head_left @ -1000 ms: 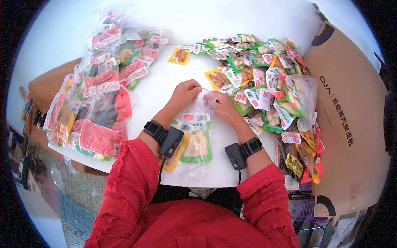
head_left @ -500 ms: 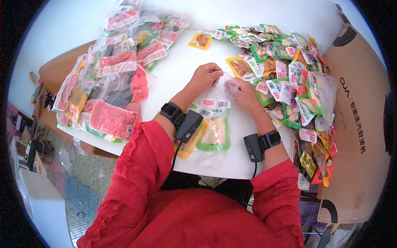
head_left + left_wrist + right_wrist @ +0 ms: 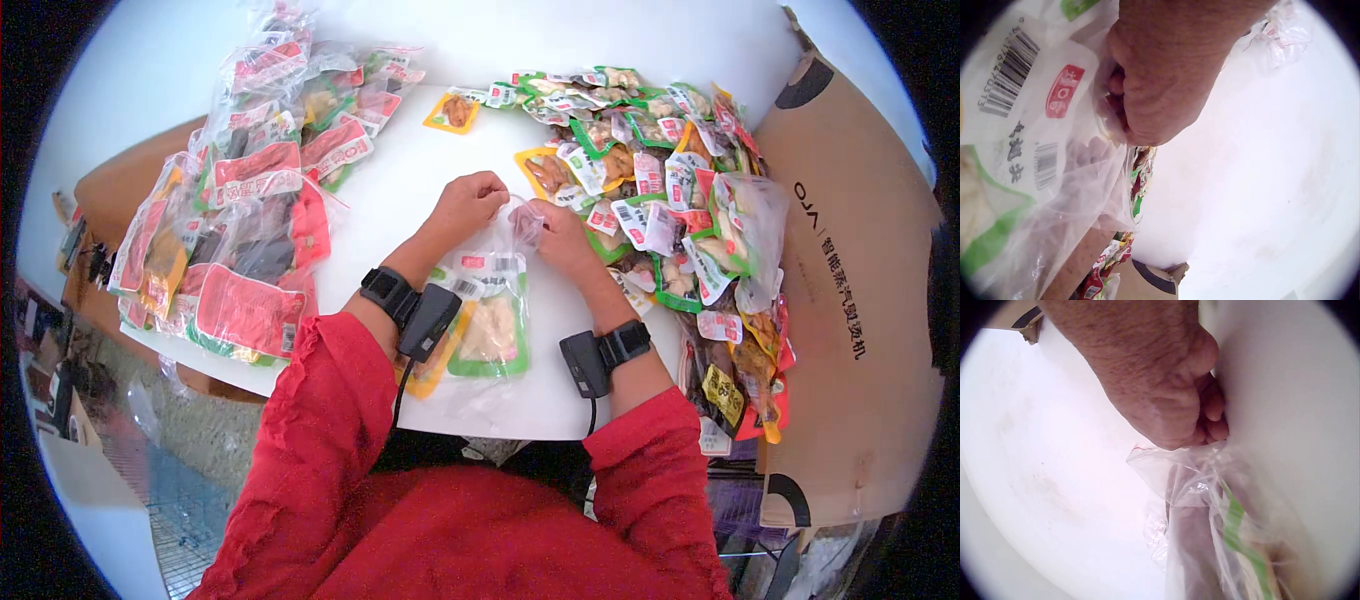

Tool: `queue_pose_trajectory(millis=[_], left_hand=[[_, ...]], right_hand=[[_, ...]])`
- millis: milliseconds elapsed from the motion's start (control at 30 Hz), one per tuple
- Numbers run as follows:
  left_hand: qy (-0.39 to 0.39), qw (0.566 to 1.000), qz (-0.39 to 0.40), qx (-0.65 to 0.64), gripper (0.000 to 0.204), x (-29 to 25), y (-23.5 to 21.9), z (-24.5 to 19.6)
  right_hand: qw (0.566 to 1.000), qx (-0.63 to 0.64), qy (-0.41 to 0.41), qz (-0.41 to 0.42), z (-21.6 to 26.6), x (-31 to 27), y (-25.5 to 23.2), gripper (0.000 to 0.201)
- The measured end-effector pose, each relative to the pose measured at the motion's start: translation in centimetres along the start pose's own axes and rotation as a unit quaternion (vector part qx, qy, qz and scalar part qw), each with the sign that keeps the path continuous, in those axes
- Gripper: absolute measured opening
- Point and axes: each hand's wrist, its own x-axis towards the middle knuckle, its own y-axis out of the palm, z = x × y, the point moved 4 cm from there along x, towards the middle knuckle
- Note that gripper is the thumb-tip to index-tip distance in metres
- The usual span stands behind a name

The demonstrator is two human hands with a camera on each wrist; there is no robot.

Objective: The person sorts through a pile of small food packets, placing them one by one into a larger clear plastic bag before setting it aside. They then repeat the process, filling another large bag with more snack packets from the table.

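In the head view, a clear plastic bag point(image 3: 527, 222) hangs between my hands over the white table. Inside it are a green-edged food packet point(image 3: 490, 330) with pale contents and a yellow-edged packet point(image 3: 432, 358). My left hand point(image 3: 466, 210) pinches the left side of the bag's top edge with curled fingers. On the opposite side, my right hand point(image 3: 563, 243) grips the edge between thumb and fingers. The left wrist view shows the packet's barcode point(image 3: 1011, 70) through the film. Crumpled film point(image 3: 1179, 478) bunches under the fingers in the right wrist view.
Filled clear bags point(image 3: 250, 300) are piled at the left of the table point(image 3: 420, 150). A heap of loose packets point(image 3: 650, 170) covers the right side, beside a large cardboard box point(image 3: 850, 290). One yellow packet point(image 3: 452, 112) lies at the back.
The head view swings, shifting the whole scene right and then partly back left. Both hands stay at the bag's top edge throughout, with little change in their hold.
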Motion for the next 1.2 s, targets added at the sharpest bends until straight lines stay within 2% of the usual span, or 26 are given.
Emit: queue_pose_trajectory(millis=[233,400,533,600,733,800,933,1000,1033,1067,1100,1133,1167,1200], left_hand=[[0.001,1.0,-0.001,-0.003,0.009,0.2,0.0,0.7],[-0.001,1.0,0.003,-0.011,0.009,0.2,0.1,1.0],[-0.007,1.0,0.001,-0.014,0.01,0.4,0.1,1.2],[-0.008,1.0,0.003,-0.005,0.011,0.3,0.1,1.2],[0.005,1.0,-0.006,0.018,0.013,0.5,0.2,1.4],[0.038,0.999,-0.019,0.029,0.01,0.4,0.1,1.0],[0.026,0.998,-0.015,0.05,0.015,0.3,-0.1,1.0],[0.027,0.998,-0.014,0.052,0.015,0.0,0.0,0.4],[0.026,0.998,-0.015,0.05,0.015,0.1,0.2,0.8],[0.058,0.997,-0.031,0.05,0.014,0.3,0.4,1.0],[0.091,0.993,-0.047,0.051,0.013,0.3,0.3,1.0],[0.093,0.993,-0.049,0.051,0.013,0.2,0.2,0.7],[0.071,0.996,-0.04,0.038,0.016,0.0,0.1,0.6],[0.048,0.998,-0.032,0.025,0.018,0.0,0.0,0.5]], right_hand=[[1.0,-0.024,0.004,-0.011,-0.2,0.0,0.0,0.018],[0.999,-0.035,0.035,0.011,0.1,0.0,-0.2,0.02],[0.998,-0.042,0.035,0.012,0.3,-0.1,-0.2,0.022],[1.0,-0.028,0.005,-0.008,0.5,-0.2,-0.2,0.021],[1.0,-0.01,0.013,-0.012,0.4,-0.1,-0.2,0.022],[0.999,-0.038,0.037,-0.01,0.6,-0.2,-0.2,0.024],[0.995,-0.029,0.086,0.032,3.0,0.5,-1.3,0.023],[0.976,-0.031,0.192,0.096,3.6,2.3,-2.6,0.019],[0.984,-0.096,0.141,0.055,2.5,4.0,-3.9,0.021],[0.983,-0.159,0.088,0.013,1.6,5.5,-5.0,0.024],[0.983,-0.16,0.086,0.014,1.8,6.4,-5.5,0.024],[0.948,-0.3,0.084,-0.06,2.3,7.3,-6.7,0.028],[0.888,-0.432,0.079,-0.133,3.0,7.9,-7.7,0.033],[0.888,-0.434,0.075,-0.134,3.0,8.4,-8.0,0.033]])
